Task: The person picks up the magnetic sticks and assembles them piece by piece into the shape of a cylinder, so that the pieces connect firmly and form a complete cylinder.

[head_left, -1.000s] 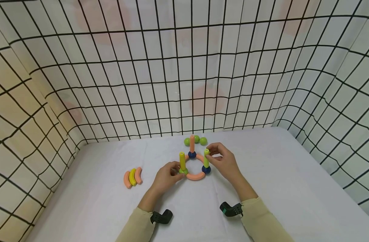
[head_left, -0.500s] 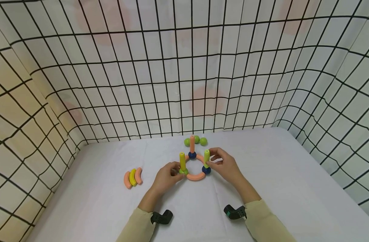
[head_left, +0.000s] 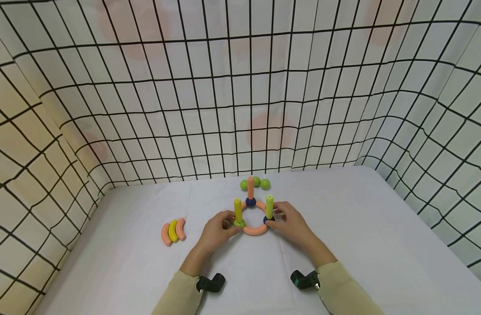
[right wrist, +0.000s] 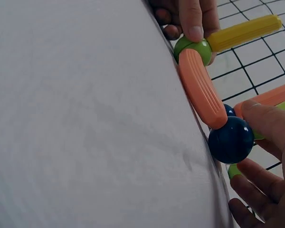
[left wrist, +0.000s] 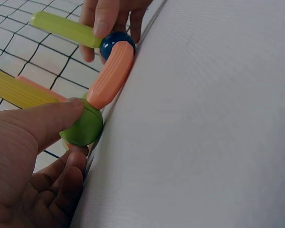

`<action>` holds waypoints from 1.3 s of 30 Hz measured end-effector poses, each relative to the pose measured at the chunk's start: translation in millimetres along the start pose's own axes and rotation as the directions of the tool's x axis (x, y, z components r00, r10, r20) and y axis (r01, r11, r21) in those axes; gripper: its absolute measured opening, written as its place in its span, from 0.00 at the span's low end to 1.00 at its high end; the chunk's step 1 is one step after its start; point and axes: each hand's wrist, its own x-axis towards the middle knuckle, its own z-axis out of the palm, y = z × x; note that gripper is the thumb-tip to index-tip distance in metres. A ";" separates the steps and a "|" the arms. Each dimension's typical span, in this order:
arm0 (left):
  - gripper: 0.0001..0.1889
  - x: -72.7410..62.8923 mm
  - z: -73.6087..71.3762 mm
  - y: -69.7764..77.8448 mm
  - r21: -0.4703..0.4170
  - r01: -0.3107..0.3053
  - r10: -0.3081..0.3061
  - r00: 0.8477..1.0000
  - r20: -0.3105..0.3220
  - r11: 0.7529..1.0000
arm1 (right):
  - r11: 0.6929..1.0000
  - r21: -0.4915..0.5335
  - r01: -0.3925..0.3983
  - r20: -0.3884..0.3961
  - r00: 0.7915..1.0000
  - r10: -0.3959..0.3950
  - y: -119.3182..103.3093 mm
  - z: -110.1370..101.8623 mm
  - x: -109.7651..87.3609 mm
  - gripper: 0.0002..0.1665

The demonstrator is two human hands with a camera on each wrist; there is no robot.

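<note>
A ring of orange curved pieces (head_left: 255,230) joined by balls lies on the white cloth in the head view. Three straight rods stand up from its balls: yellow (head_left: 238,211), orange (head_left: 251,189) and lime (head_left: 269,207). My left hand (head_left: 217,229) pinches the green ball (left wrist: 88,127) under the yellow rod, thumb on the near side. At the ring's right, my right hand (head_left: 293,225) has thumb and fingers about the dark blue ball (right wrist: 232,140), where the lime rod meets it. Fingers partly cover that ball in the head view. Another blue ball (head_left: 250,202) carries the orange rod.
Several loose green balls (head_left: 265,184) lie behind the ring. Left of my left hand are three loose curved pieces, two orange (head_left: 166,234) and one yellow (head_left: 173,231). A black grid on white cloth (head_left: 208,109) rises behind the table and along both sides.
My right hand has slid down from the top of the lime rod to the blue ball at its foot. My left hand and the ring have stayed nearly still.
</note>
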 end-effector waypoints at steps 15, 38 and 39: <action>0.21 -0.2 -0.8 -0.1 -0.003 -0.014 0.014 1.000 -0.004 1.000 | 0.996 -0.091 0.023 -0.011 1.000 -0.024 0.0 3.0 -4.8 0.26; 0.19 0.0 -1.3 -1.9 -0.001 -0.022 0.022 0.999 0.032 1.000 | 0.987 -0.158 0.036 0.010 0.999 -0.034 10.7 -6.8 -9.2 0.29; 0.19 0.1 -1.3 -2.1 0.001 -0.023 0.023 0.999 0.032 1.000 | 0.987 -0.154 0.037 0.009 0.999 -0.036 10.8 -7.7 -9.7 0.29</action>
